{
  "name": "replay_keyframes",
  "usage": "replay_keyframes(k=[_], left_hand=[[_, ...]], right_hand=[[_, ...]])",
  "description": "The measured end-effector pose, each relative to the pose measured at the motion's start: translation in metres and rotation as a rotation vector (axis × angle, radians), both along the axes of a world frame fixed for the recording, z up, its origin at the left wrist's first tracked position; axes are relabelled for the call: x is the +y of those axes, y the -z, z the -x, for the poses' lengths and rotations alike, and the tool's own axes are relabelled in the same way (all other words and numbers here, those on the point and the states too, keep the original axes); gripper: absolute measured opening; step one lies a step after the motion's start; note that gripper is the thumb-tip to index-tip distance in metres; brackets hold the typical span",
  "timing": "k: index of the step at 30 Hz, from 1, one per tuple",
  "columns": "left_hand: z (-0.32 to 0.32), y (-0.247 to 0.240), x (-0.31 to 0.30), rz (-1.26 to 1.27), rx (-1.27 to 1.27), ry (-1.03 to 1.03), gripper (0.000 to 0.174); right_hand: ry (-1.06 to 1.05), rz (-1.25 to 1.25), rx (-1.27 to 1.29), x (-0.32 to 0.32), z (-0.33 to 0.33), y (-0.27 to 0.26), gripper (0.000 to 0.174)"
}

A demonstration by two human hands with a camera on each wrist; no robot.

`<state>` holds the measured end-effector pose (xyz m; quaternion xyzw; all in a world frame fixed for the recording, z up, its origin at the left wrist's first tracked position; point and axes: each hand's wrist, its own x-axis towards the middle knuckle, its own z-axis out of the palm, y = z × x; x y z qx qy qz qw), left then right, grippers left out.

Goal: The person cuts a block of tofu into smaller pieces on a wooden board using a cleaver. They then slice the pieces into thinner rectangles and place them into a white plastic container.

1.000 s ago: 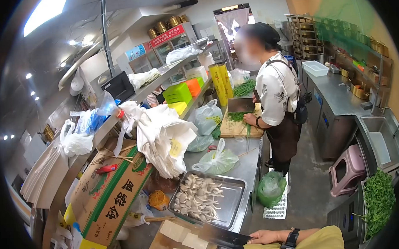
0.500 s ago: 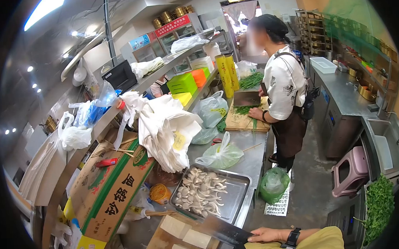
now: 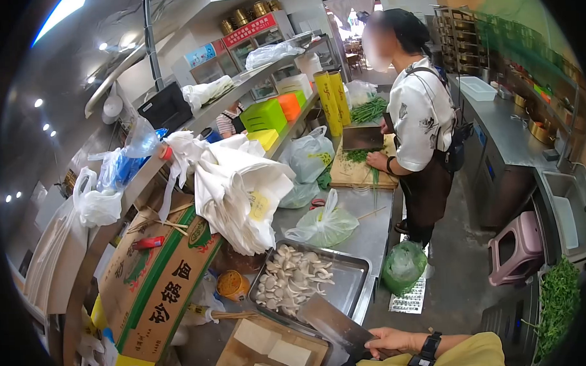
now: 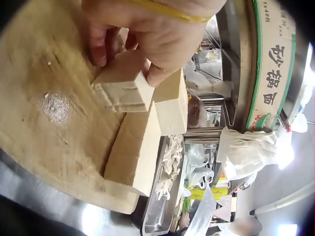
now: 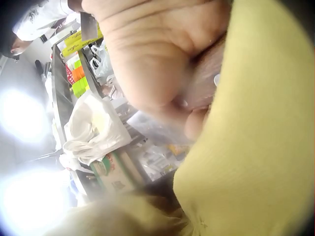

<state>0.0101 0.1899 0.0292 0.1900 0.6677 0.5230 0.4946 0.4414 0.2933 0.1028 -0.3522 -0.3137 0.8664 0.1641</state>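
In the left wrist view my left hand [image 4: 157, 37] grips a small pale block [image 4: 125, 86], thumb and fingers on its sides. Two larger pale blocks, a long one [image 4: 135, 150] and another [image 4: 172, 105], lie beside it on the wooden board [image 4: 44, 142]. Only fingertips of that hand show at the head view's bottom edge. My right hand [image 3: 392, 343] holds a cleaver [image 3: 333, 321] by the handle, its blade tilted over the board's right side and the tray's near edge. Close up in the right wrist view, the hand [image 5: 157, 54] wraps round the handle [image 5: 206, 78].
A metal tray [image 3: 354, 277] of pale mushrooms [image 3: 293, 280] stands beyond the board. Left are a long carton [image 3: 158, 297] and hanging white cloths [image 3: 241, 191]. Farther along the counter, a person [image 3: 420, 120] works with a broad blade [image 3: 362, 138] over chopped greens.
My right hand has risen a little, and the cleaver blade has lifted and tilted up across the tray's near edge. Left fingertips now show at the bottom edge.
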Motion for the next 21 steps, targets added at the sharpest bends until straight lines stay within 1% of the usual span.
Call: replay_keyframes(k=[2, 3, 6, 8, 10, 11, 12, 14, 15, 16, 17, 18, 19, 20, 21], left_hand=[[-0.001, 0.001, 0.003, -0.004, 0.003, -0.014, 0.044], [-0.001, 0.002, 0.006, -0.006, 0.002, -0.020, 0.044], [-0.002, 0.004, 0.008, -0.015, 0.005, -0.030, 0.043], [-0.002, 0.005, 0.007, -0.024, 0.016, -0.043, 0.042], [-0.004, 0.007, 0.005, -0.042, 0.026, -0.056, 0.042], [-0.004, 0.008, 0.003, -0.055, 0.028, -0.067, 0.042], [-0.002, 0.010, 0.001, -0.079, 0.034, -0.077, 0.041], [0.002, 0.017, -0.012, -0.131, 0.044, -0.088, 0.041], [0.003, 0.017, -0.018, -0.158, 0.044, -0.097, 0.041], [0.001, 0.006, -0.018, -0.159, 0.028, -0.056, 0.045], [-0.004, -0.005, -0.020, -0.093, 0.038, -0.077, 0.047], [-0.004, 0.000, -0.023, -0.109, 0.052, -0.114, 0.051], [-0.008, -0.006, -0.026, -0.132, 0.052, -0.136, 0.053], [0.001, 0.022, -0.032, -0.178, 0.104, -0.174, 0.053], [-0.003, 0.022, -0.042, -0.130, 0.163, -0.229, 0.049]], right_hand=[[0.026, -0.026, -0.003, 0.004, 0.002, 0.004, 0.020], [-0.005, -0.027, -0.029, 0.006, 0.000, 0.000, 0.023], [-0.048, -0.024, -0.035, 0.009, 0.001, 0.000, 0.023], [-0.048, -0.031, -0.012, 0.005, 0.005, 0.002, 0.021], [-0.073, -0.004, 0.022, 0.005, 0.009, -0.018, 0.019], [-0.100, -0.029, 0.005, 0.006, 0.011, -0.023, 0.014], [-0.101, -0.026, 0.027, 0.007, 0.014, -0.024, 0.013], [-0.138, 0.004, 0.054, 0.003, 0.019, -0.018, 0.013], [-0.169, 0.005, 0.042, 0.002, 0.023, -0.005, 0.016], [-0.185, 0.011, 0.008, 0.003, 0.028, -0.016, 0.016], [-0.206, -0.051, -0.016, 0.005, 0.037, -0.024, 0.017], [-0.236, -0.104, -0.037, 0.003, 0.044, -0.030, 0.017], [-0.293, -0.203, -0.059, 0.003, 0.052, -0.029, 0.017], [-0.349, -0.310, -0.069, 0.007, 0.064, -0.030, 0.017], [-0.415, -0.480, -0.199, 0.007, 0.075, -0.039, 0.018]])
